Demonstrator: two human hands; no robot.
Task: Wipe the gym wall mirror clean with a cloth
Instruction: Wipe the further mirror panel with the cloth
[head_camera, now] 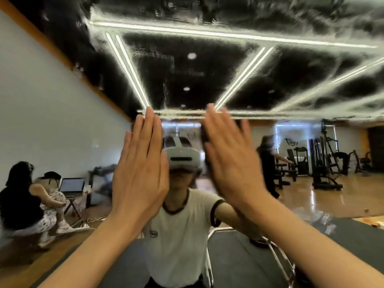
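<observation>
Head view, two bare forearms raised toward a wall mirror (207, 65). Left hand (139, 173) and right hand (230, 163) are held upright, backs toward the camera, fingers straight and close together, neither curled round anything. A dark patch shows at the inner edge of the right hand, between palm and glass; it may be the cloth (204, 142), pressed flat rather than pinched, though this cannot be confirmed. Whether the left palm touches the glass cannot be told. The mirror fills the view beyond the hands: its upper part is coated with streaky white film, across reflected ceiling light strips (239, 35), while the lower part reflects clearly a person in a white shirt (176, 235), seated people beside a laptop (71, 187), and weight machines (324, 163). Judged technique: keep the palm flat with even pressure, work overlapping strokes from the filmed upper zone downward, and avoid leaving bare-skin prints on cleaned glass
</observation>
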